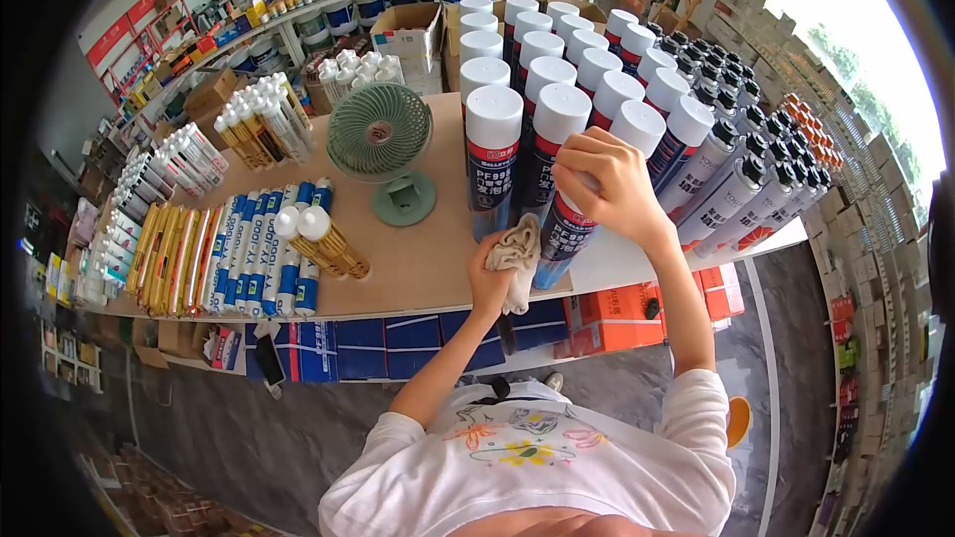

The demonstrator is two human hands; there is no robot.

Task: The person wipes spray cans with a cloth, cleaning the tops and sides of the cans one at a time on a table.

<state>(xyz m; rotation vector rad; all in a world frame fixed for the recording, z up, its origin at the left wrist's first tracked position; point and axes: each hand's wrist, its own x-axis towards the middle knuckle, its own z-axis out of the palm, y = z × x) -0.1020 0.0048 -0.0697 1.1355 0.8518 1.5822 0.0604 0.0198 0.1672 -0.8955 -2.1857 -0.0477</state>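
Note:
My right hand is closed over the top of a dark blue and red spray can at the table's front edge. Its fingers hide the can's top. In my left hand is a crumpled beige cloth, held against the lower left side of that can. Just left of it stands another white-capped can. Rows of similar cans with white caps stand behind my right hand.
A green fan stands on the table left of the cans. Two gold tubes, blue-and-white tubes and gold tubes lie further left. Black-topped cans fill the right. Orange boxes are below the tabletop.

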